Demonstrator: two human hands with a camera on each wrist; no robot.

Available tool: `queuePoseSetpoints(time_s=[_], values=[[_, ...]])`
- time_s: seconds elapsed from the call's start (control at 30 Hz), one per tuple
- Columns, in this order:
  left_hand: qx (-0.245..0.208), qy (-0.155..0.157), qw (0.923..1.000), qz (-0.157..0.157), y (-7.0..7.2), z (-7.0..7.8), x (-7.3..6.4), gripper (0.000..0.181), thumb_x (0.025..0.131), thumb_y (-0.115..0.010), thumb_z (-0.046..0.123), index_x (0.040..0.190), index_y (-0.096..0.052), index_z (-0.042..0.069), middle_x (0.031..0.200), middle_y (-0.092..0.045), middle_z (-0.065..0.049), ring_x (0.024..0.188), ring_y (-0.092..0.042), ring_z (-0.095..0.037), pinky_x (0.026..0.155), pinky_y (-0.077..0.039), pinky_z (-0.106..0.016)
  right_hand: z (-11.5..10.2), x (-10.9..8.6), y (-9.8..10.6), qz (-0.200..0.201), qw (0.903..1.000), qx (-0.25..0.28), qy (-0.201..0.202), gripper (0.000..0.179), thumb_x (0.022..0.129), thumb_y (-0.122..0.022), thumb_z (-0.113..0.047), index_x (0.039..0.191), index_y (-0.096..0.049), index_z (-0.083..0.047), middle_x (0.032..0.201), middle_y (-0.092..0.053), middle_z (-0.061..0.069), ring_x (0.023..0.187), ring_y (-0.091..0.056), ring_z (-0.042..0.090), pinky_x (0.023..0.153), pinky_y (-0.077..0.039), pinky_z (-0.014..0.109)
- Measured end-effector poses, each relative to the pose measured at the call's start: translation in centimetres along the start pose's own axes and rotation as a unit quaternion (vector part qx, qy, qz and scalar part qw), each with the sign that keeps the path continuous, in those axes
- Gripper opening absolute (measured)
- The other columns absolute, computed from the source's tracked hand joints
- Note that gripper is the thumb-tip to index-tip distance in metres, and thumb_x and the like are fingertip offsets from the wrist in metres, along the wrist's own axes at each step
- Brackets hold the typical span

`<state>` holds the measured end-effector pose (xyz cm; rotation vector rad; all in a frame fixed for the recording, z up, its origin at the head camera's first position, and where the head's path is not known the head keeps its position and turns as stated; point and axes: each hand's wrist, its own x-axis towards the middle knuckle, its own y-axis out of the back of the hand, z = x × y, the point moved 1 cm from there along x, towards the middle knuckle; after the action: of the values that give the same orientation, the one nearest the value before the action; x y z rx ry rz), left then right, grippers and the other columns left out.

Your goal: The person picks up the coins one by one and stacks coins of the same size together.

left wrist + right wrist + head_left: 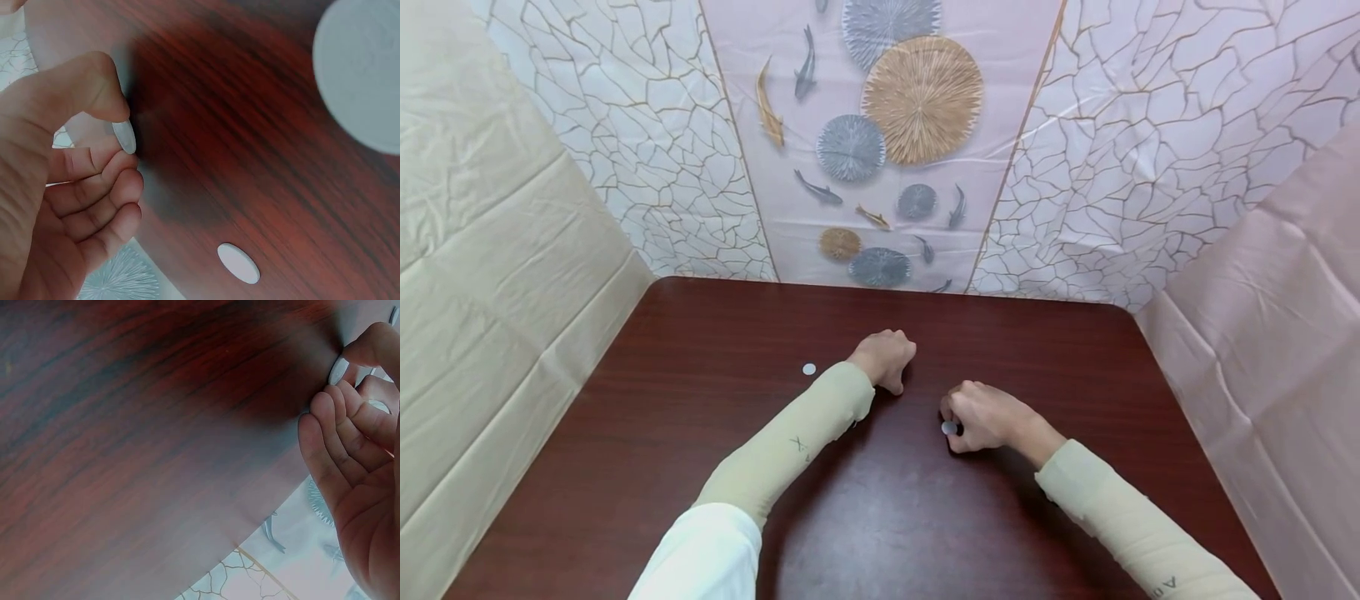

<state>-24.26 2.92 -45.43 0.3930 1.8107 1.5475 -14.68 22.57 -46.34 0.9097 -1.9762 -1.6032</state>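
Observation:
My left hand point(886, 358) is over the middle of the table and pinches a silver coin point(124, 136) between thumb and index finger, with the other fingers curled beside it. Its own fingers hide that coin in the head view. Nearer and to the right, my right hand point(988, 417) pinches another coin point(950, 427) by its edges, low at the tabletop. A flat coin point(239, 262) lies left of the left hand. Close to the left wrist camera, a big-looking coin point(365, 75) with a faint raised pattern is cut off by the frame; the left forearm covers that area in the head view.
The dark red wooden table point(880, 533) has a glossy wood-grain top. Beige cloth walls point(497, 250) stand along its left and right sides. A patterned cloth point(887, 208) with fish and round leaves hangs behind its far edge.

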Motion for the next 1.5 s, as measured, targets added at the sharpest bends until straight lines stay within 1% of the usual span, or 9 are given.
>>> queuePoseSetpoints(time_s=[0.13,0.3,0.5,0.67,0.77,0.9,1.03,1.27,1.5], values=[[0.015,-0.012,0.9998,0.011,-0.2,-0.3,0.4,0.042,0.087,-0.082,0.037,0.120,-0.068,0.014,0.119,-0.067,-0.008,0.110,-0.067,-0.025,0.093,-0.059,-0.040,0.0,0.0,0.0,0.005,1.0000,0.000,0.005,0.009,0.079,-0.075,-0.015,0.076,-0.067,-0.015,0.068,-0.057,-0.010,0.055,-0.044,-0.001,0.052,-0.040,0.018],[0.013,-0.033,0.9990,0.027,-0.4,-0.4,0.6,0.034,0.085,-0.083,0.038,0.107,-0.070,0.016,0.103,-0.070,-0.004,0.093,-0.070,-0.022,0.083,-0.060,-0.037,-0.1,-0.1,-0.1,-0.001,1.0000,0.004,-0.001,0.006,0.078,-0.074,-0.015,0.078,-0.068,-0.014,0.070,-0.057,-0.009,0.056,-0.043,-0.001,0.053,-0.039,0.018],[-0.034,-0.046,0.9967,0.058,0.0,-0.4,0.4,0.022,0.081,-0.080,0.034,0.082,-0.064,0.018,0.086,-0.062,-0.001,0.076,-0.063,-0.018,0.073,-0.055,-0.033,0.0,-0.2,-0.1,0.003,1.0000,0.001,-0.002,0.004,0.077,-0.073,-0.016,0.079,-0.070,-0.014,0.072,-0.061,-0.008,0.058,-0.048,0.000,0.054,-0.043,0.018],[-0.082,-0.057,0.9905,0.094,0.3,-0.6,-0.3,0.019,0.076,-0.074,0.028,0.069,-0.058,0.020,0.072,-0.058,0.002,0.065,-0.052,-0.014,0.064,-0.045,-0.028,0.0,-0.3,-0.2,0.012,0.9999,-0.002,0.002,0.004,0.076,-0.072,-0.017,0.079,-0.071,-0.015,0.072,-0.062,-0.008,0.059,-0.050,0.000,0.055,-0.044,0.018],[-0.102,-0.069,0.9853,0.118,0.5,-0.7,-0.9,0.017,0.075,-0.073,0.027,0.070,-0.058,0.021,0.068,-0.058,0.005,0.062,-0.052,-0.012,0.061,-0.044,-0.025,0.1,-0.3,-0.2,0.020,0.9998,-0.005,0.007,0.004,0.076,-0.072,-0.017,0.079,-0.071,-0.015,0.072,-0.063,-0.008,0.059,-0.051,-0.001,0.055,-0.044,0.018],[-0.124,-0.088,0.9756,0.158,0.6,-0.7,-1.8,0.014,0.074,-0.073,0.028,0.077,-0.061,0.021,0.072,-0.063,0.009,0.064,-0.059,-0.009,0.062,-0.049,-0.022,0.1,-0.3,-0.3,0.019,0.9998,-0.007,0.008,0.004,0.077,-0.073,-0.017,0.079,-0.070,-0.015,0.072,-0.063,-0.007,0.059,-0.051,-0.002,0.055,-0.044,0.017],[-0.140,-0.099,0.9693,0.176,0.7,-0.4,-2.6,0.016,0.074,-0.074,0.027,0.083,-0.063,0.019,0.075,-0.065,0.008,0.065,-0.061,-0.009,0.063,-0.051,-0.022,0.1,-0.3,-0.3,0.014,0.9999,-0.001,0.004,0.005,0.078,-0.074,-0.016,0.079,-0.070,-0.015,0.072,-0.063,-0.007,0.058,-0.049,-0.002,0.055,-0.043,0.017],[-0.152,-0.102,0.9674,0.175,0.8,0.4,-3.9,0.018,0.074,-0.074,0.025,0.085,-0.062,0.017,0.079,-0.064,0.007,0.066,-0.060,-0.009,0.063,-0.050,-0.021,0.2,-0.4,-0.3,0.026,0.9996,0.003,0.012,0.005,0.079,-0.076,-0.017,0.082,-0.072,-0.014,0.077,-0.068,-0.005,0.063,-0.056,-0.002,0.058,-0.048,0.017],[-0.137,-0.103,0.9692,0.176,0.4,1.8,-4.7,0.020,0.075,-0.077,0.028,0.085,-0.063,0.018,0.077,-0.064,0.009,0.065,-0.059,-0.007,0.062,-0.048,-0.019,0.4,-0.4,-0.6,0.045,0.9987,0.008,0.022,0.006,0.077,-0.077,-0.014,0.081,-0.072,-0.014,0.075,-0.067,-0.006,0.063,-0.056,-0.003,0.057,-0.048,0.016]])
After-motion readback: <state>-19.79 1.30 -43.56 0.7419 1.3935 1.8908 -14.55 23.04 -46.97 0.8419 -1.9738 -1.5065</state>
